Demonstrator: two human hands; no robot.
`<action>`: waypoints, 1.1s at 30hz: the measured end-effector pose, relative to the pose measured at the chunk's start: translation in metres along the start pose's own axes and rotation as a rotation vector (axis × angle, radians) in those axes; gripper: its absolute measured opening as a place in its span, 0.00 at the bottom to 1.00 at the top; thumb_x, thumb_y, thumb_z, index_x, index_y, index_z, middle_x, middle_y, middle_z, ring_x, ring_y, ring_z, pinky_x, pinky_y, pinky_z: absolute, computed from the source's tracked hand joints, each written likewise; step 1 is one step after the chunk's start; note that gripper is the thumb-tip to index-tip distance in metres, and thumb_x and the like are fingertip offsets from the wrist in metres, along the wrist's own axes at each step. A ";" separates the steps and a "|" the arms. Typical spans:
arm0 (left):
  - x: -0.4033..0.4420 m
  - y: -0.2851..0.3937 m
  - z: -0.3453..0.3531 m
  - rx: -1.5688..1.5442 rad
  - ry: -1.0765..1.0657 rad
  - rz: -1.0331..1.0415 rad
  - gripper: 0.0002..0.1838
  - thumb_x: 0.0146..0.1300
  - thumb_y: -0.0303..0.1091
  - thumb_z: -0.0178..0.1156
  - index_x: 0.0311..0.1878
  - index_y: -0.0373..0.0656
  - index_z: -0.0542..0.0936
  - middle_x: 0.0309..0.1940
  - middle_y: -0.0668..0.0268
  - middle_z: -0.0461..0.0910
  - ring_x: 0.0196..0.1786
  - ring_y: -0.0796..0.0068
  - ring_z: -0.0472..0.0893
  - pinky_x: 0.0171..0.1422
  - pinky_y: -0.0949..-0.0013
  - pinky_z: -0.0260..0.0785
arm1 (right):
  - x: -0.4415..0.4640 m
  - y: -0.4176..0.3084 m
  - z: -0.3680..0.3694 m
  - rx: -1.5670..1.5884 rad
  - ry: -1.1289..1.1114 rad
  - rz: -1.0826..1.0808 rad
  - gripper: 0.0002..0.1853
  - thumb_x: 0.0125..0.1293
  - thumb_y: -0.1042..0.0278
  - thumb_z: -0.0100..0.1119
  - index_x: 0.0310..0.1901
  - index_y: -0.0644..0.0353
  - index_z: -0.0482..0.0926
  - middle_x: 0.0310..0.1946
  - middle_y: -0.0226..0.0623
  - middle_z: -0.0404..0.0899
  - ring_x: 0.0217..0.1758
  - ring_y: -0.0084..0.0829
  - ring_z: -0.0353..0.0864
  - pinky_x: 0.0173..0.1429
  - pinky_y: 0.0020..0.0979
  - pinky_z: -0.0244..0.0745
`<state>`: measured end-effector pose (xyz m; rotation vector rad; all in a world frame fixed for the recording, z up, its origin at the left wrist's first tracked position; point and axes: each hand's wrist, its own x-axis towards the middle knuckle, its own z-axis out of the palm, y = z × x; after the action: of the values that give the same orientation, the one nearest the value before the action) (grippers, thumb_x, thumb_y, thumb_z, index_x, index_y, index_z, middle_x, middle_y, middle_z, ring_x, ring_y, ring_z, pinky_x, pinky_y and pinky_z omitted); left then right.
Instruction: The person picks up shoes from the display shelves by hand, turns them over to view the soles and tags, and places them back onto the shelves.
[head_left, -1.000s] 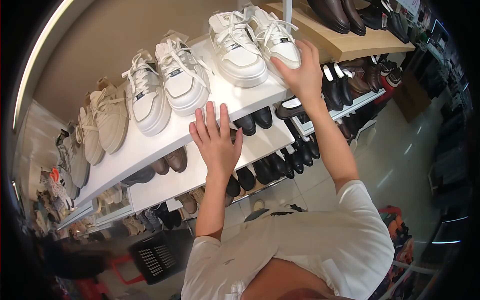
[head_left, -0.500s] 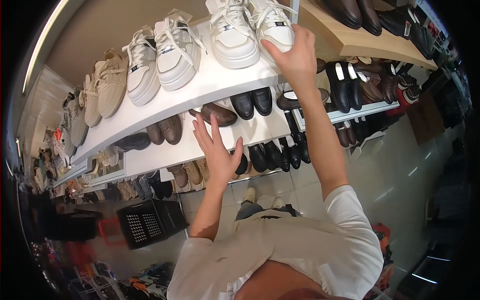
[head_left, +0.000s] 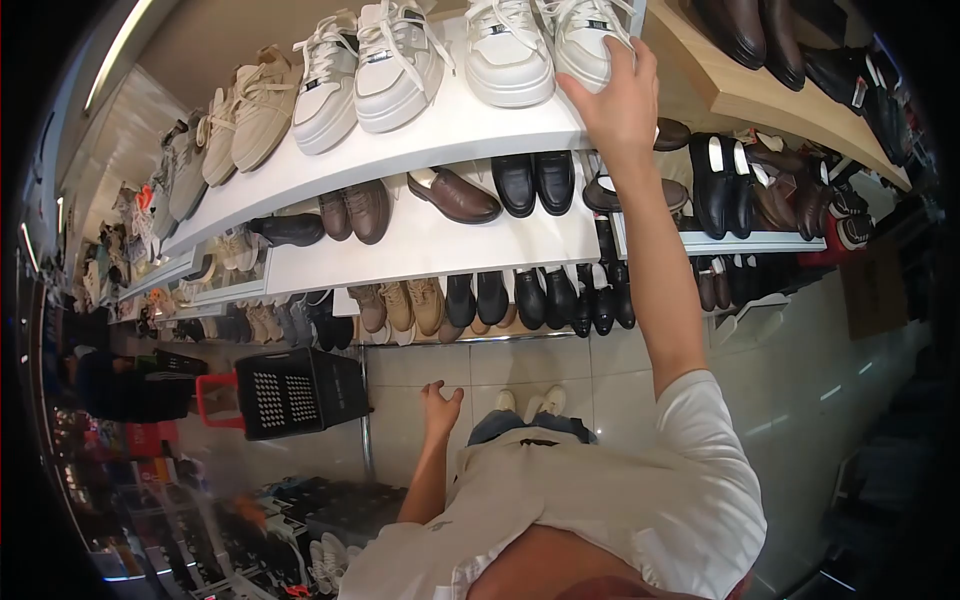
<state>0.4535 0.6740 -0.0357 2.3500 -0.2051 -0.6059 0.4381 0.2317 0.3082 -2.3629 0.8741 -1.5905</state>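
On the white top shelf (head_left: pixel 300 172), my right hand (head_left: pixel 620 105) is around the toe of a white sneaker (head_left: pixel 582 45), thumb at its left side and fingers at its right. The sneaker's mate (head_left: pixel 508 65) stands just left of it, laces loosely tied. My left hand (head_left: pixel 440 408) hangs low over the floor, away from the shelves, with thumb and fingers apart and nothing in it. Another pair of white sneakers (head_left: pixel 400 75) and a pair of beige sneakers (head_left: pixel 262 115) stand farther left on that shelf.
Below are a brown loafer (head_left: pixel 455 195), black shoes (head_left: pixel 535 185) and a lower row of tan shoes (head_left: pixel 398 305). A black basket with a red handle (head_left: pixel 300 395) is at left. A wooden shelf (head_left: pixel 745 85) with dark shoes juts out at upper right.
My left hand has dropped from in front of the lower shelves down toward my body. My right hand stays at the same sneaker. The view has shifted slightly.
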 end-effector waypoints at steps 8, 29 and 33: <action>0.002 0.070 0.005 -0.207 -0.221 0.325 0.24 0.62 0.40 0.63 0.56 0.33 0.76 0.55 0.47 0.74 0.54 0.49 0.78 0.58 0.58 0.71 | 0.002 0.001 0.001 -0.101 -0.103 0.053 0.37 0.53 0.51 0.71 0.63 0.57 0.69 0.67 0.57 0.57 0.68 0.58 0.61 0.66 0.49 0.66; 0.023 -0.292 -0.032 0.002 -0.548 -0.848 0.09 0.59 0.34 0.58 0.35 0.38 0.73 0.22 0.59 0.70 0.20 0.64 0.70 0.24 0.60 0.65 | -0.726 0.055 -0.239 -0.447 -1.037 1.854 0.19 0.56 0.60 0.65 0.42 0.69 0.82 0.44 0.53 0.82 0.48 0.50 0.82 0.49 0.48 0.79; 0.064 -0.239 0.006 -0.054 -0.611 -0.641 0.10 0.58 0.35 0.59 0.32 0.37 0.75 0.22 0.62 0.74 0.21 0.68 0.74 0.24 0.65 0.69 | -0.765 0.012 -0.278 -0.217 -0.768 2.162 0.17 0.54 0.62 0.70 0.42 0.64 0.84 0.38 0.44 0.83 0.36 0.40 0.84 0.38 0.47 0.80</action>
<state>0.5029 0.8294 -0.2216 2.0910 0.3101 -1.6083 -0.0143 0.6924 -0.1875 -0.5767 1.9683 0.2867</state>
